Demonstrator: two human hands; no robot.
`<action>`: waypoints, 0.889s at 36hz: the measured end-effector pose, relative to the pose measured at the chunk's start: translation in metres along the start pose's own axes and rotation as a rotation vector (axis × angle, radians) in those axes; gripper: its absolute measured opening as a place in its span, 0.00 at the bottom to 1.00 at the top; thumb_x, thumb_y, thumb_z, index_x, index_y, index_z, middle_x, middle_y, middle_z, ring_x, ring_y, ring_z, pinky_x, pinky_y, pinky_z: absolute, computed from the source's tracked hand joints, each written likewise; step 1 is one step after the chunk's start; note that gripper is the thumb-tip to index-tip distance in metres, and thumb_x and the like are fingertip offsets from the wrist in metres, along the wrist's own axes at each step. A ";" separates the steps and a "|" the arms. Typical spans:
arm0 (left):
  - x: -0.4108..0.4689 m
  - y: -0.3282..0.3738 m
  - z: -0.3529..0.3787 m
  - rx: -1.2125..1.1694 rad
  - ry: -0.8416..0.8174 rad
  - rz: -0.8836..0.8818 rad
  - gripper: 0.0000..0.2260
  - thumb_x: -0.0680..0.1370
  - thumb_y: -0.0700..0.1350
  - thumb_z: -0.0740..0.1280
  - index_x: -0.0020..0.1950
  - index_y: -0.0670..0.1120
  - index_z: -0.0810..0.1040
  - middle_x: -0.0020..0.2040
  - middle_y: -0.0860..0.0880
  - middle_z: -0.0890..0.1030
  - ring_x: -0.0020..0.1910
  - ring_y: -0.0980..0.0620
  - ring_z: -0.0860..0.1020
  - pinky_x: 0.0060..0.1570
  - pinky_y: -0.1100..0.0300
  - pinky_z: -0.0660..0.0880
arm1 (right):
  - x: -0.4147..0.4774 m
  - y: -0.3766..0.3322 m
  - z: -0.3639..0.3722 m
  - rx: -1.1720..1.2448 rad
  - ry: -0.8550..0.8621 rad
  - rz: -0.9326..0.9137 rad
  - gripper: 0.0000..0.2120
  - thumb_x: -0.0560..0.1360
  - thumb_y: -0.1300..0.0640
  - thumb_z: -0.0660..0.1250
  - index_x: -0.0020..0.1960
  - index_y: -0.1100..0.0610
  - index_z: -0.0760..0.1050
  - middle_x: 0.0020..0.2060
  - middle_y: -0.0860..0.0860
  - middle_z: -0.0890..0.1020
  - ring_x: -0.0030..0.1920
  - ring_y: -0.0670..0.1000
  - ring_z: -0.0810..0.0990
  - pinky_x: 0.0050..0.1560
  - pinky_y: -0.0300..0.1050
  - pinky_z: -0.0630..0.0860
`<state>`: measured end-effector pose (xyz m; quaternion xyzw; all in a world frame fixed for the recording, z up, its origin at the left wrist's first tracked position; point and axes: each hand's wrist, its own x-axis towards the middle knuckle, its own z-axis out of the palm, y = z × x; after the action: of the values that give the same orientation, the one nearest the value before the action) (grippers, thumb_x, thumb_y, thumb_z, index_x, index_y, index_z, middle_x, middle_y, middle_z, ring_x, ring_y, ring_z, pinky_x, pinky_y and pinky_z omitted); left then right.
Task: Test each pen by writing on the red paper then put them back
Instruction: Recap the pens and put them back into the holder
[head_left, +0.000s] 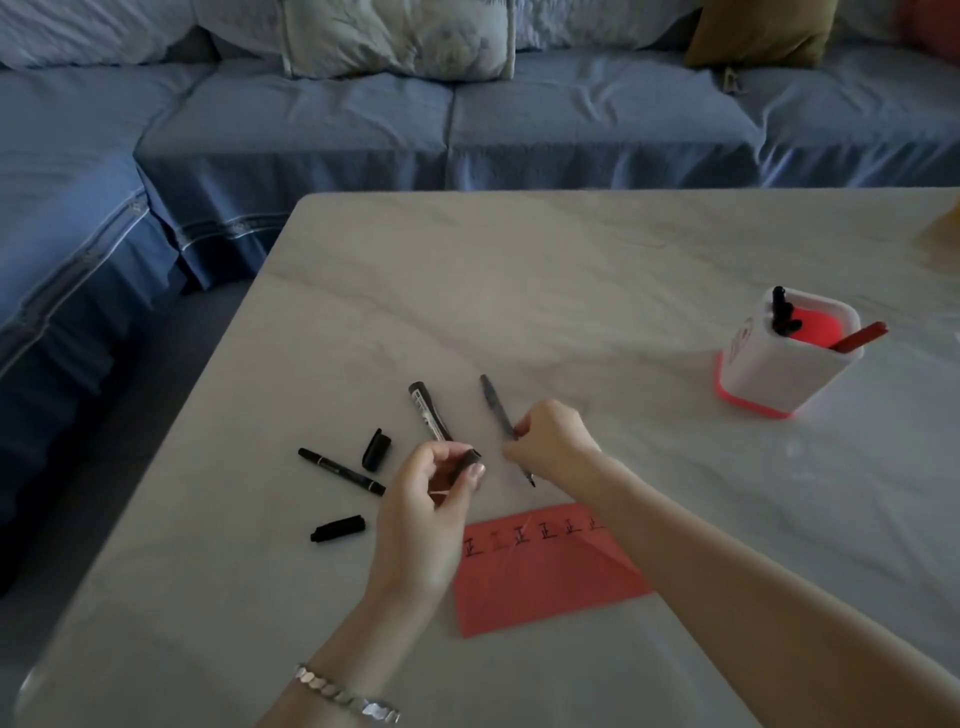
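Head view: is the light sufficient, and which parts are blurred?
In the head view the light is dim and bluish, without glare on the table; the right hand and its thin pen are smeared by motion; the left hand pinching a dark cap is sharper; the marks on the red paper are readable.

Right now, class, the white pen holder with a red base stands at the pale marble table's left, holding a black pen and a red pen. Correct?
No: in the head view the white pen holder stands at the marble table's right, holding the black pen and red pen.
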<state>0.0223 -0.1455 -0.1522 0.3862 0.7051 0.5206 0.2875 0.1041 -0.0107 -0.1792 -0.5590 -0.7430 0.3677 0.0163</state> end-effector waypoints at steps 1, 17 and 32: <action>0.000 0.000 0.000 -0.015 -0.004 -0.015 0.09 0.74 0.38 0.68 0.42 0.53 0.75 0.41 0.53 0.81 0.41 0.60 0.80 0.42 0.73 0.74 | -0.003 0.002 -0.004 0.035 0.015 -0.008 0.05 0.69 0.60 0.67 0.36 0.61 0.76 0.23 0.50 0.71 0.25 0.46 0.69 0.18 0.33 0.62; -0.017 0.008 0.024 -0.107 -0.108 -0.077 0.07 0.72 0.38 0.70 0.40 0.51 0.79 0.33 0.54 0.82 0.34 0.56 0.79 0.40 0.61 0.75 | -0.115 0.039 -0.029 1.468 0.175 -0.027 0.07 0.76 0.65 0.60 0.44 0.62 0.75 0.35 0.54 0.84 0.37 0.50 0.84 0.42 0.40 0.82; -0.036 0.023 0.028 -0.062 -0.169 -0.042 0.09 0.72 0.38 0.70 0.39 0.53 0.78 0.37 0.59 0.83 0.35 0.62 0.79 0.37 0.74 0.71 | -0.133 0.041 -0.021 1.519 0.212 -0.049 0.06 0.75 0.65 0.60 0.46 0.62 0.76 0.35 0.55 0.84 0.38 0.51 0.83 0.40 0.39 0.81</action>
<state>0.0701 -0.1579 -0.1383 0.4050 0.6698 0.5016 0.3684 0.1971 -0.1071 -0.1354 -0.4100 -0.2933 0.7212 0.4751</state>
